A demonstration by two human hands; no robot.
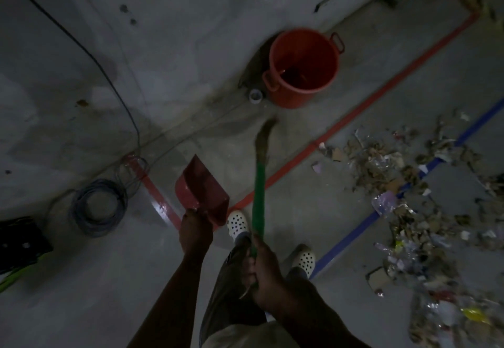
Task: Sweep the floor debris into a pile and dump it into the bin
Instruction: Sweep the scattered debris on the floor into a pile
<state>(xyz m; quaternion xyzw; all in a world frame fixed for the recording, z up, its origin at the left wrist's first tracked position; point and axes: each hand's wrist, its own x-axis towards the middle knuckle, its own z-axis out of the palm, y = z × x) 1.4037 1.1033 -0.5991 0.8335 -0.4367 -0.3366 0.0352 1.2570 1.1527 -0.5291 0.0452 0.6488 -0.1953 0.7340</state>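
My left hand point(195, 234) grips the handle of a red dustpan point(203, 191), held above the floor with its mouth pointing away from me. My right hand point(263, 271) grips the green handle of a broom point(258, 192), whose brown bristle head points toward the bin. The red bin point(302, 68) stands ahead against the wall, open, with two side handles. Debris point(403, 197) of paper scraps, plastic wrappers and dry bits lies spread over the floor to my right, apart from both tools.
A coiled grey cable point(98, 207) lies at the left, with a thin black wire running up the wall. A dark crate point(21, 240) sits at the far left. Red tape point(354, 118) and blue tape point(387, 206) lines cross the floor. A small white cup point(255, 96) stands beside the bin.
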